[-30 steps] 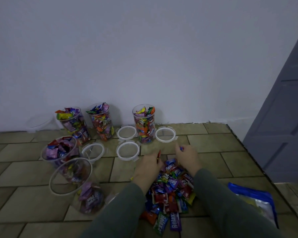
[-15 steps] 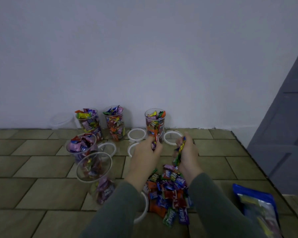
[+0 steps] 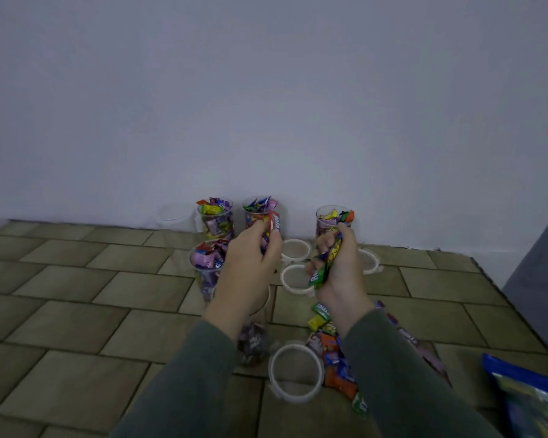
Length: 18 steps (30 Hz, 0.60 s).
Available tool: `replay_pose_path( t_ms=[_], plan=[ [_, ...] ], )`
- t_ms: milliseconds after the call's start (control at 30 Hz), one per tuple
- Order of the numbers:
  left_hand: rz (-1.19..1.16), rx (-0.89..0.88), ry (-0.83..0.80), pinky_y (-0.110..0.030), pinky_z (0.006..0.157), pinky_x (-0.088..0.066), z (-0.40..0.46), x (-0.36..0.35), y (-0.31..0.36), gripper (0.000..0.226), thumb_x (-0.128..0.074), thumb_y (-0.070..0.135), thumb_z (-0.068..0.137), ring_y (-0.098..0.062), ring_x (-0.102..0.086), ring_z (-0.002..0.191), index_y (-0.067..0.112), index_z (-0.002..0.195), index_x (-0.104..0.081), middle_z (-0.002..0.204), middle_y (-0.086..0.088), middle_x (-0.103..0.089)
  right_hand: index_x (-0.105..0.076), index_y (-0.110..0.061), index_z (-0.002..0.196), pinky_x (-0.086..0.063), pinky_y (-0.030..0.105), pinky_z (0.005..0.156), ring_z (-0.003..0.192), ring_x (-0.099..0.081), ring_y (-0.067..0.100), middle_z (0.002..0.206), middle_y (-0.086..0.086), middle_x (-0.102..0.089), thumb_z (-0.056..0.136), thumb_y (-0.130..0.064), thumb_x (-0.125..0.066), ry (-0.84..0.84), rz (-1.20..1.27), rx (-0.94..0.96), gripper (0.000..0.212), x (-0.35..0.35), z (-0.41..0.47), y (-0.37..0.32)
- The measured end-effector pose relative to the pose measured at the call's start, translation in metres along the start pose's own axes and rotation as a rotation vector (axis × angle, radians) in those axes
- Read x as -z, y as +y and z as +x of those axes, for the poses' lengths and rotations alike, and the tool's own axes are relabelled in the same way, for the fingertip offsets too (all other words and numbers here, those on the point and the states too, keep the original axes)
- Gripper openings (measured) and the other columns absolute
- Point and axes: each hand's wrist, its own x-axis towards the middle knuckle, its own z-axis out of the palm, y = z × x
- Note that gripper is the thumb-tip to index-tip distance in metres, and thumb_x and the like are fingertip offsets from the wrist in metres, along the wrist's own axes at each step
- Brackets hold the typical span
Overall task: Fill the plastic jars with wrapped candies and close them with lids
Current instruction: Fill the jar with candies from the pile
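Note:
My left hand (image 3: 250, 263) grips a bunch of wrapped candies, a red one (image 3: 274, 221) sticking out on top. My right hand (image 3: 339, 263) grips another bunch, with green and yellow wrappers (image 3: 325, 263) showing. Both hands are raised above the floor. Under my left wrist stands a part-filled clear jar (image 3: 253, 341), mostly hidden. A heap of loose candies (image 3: 332, 349) lies on the tiles under my right arm. Three full jars (image 3: 215, 218) (image 3: 258, 210) (image 3: 331, 218) stand by the wall, another full one (image 3: 207, 263) nearer. White lids (image 3: 296, 373) (image 3: 295, 278) (image 3: 295, 249) lie on the floor.
An empty clear jar (image 3: 171, 218) stands against the wall at the left. A blue candy bag (image 3: 529, 403) lies at the lower right. A grey door (image 3: 541, 273) is on the right. Tiled floor (image 3: 76, 295) stretches to the left.
Both hands lifted off the candy heap with candies in their grip and rose toward the jars. The camera view shifted left and tilted, so the jars now sit nearer the middle.

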Motion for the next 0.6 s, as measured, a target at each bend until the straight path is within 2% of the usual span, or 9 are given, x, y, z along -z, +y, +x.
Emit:
replay_pose_path(
  t_ms=[133, 200, 300, 433, 500, 600],
  plan=[
    [0.01, -0.008, 0.017, -0.019, 0.051, -0.028, -0.008, 0.022, -0.027, 0.037, -0.048, 0.02, 0.099, -0.008, -0.038, 0.053, 0.02, 0.065, -0.033, 0.054, 0.006, -0.033, -0.038, -0.02, 0.052, -0.023, 0.02, 0.037, 0.038, -0.029, 0.01, 0.048, -0.007, -0.036, 0.097, -0.035, -0.044, 0.038, 0.009, 0.012, 0.048, -0.031, -0.008, 0.03],
    [-0.019, -0.017, 0.006, -0.02, 0.052, -0.027, -0.012, 0.029, -0.039, 0.034, -0.047, 0.023, 0.099, -0.009, -0.037, 0.054, 0.014, 0.067, -0.037, 0.056, 0.006, -0.035, -0.039, -0.019, 0.055, -0.026, 0.022, 0.037, 0.039, -0.032, 0.01, 0.049, -0.006, -0.037, 0.097, -0.034, -0.044, 0.089, 0.013, 0.046, 0.044, -0.041, -0.01, 0.045],
    [-0.114, 0.013, -0.021, -0.019, 0.051, -0.028, -0.016, 0.036, -0.05, 0.033, -0.047, 0.021, 0.101, -0.011, -0.038, 0.055, 0.004, 0.073, -0.043, 0.059, 0.0, -0.04, -0.043, -0.019, 0.058, -0.029, 0.026, 0.046, 0.048, -0.039, 0.012, 0.056, -0.003, -0.042, 0.095, -0.035, -0.048, 0.182, 0.006, 0.096, 0.04, -0.05, -0.011, 0.061],
    [-0.178, -0.008, -0.035, -0.03, 0.055, -0.035, -0.019, 0.036, -0.061, 0.046, -0.039, 0.043, 0.096, -0.021, -0.048, 0.064, 0.001, 0.082, -0.052, 0.069, -0.014, -0.052, -0.043, -0.018, 0.058, -0.03, 0.029, 0.051, 0.051, -0.04, 0.013, 0.052, -0.005, -0.044, 0.095, -0.032, -0.049, 0.264, 0.023, 0.176, 0.04, -0.054, -0.014, 0.069],
    [-0.187, -0.01, -0.059, -0.034, 0.059, -0.039, -0.021, 0.034, -0.069, 0.045, -0.038, 0.046, 0.095, -0.019, -0.051, 0.066, 0.005, 0.085, -0.054, 0.072, -0.011, -0.055, -0.045, -0.017, 0.061, -0.033, 0.028, 0.05, 0.051, -0.043, 0.013, 0.053, -0.005, -0.046, 0.094, -0.032, -0.05, 0.307, -0.007, 0.216, 0.037, -0.054, -0.014, 0.072],
    [-0.212, -0.038, -0.064, -0.028, 0.055, -0.034, -0.023, 0.034, -0.076, 0.038, -0.04, 0.043, 0.096, -0.014, -0.046, 0.063, 0.012, 0.077, -0.049, 0.068, -0.003, -0.049, -0.046, -0.015, 0.066, -0.035, 0.03, 0.052, 0.055, -0.044, 0.015, 0.06, -0.001, -0.046, 0.094, -0.034, -0.05, 0.328, -0.095, 0.274, 0.034, -0.054, -0.014, 0.077]
  ],
)
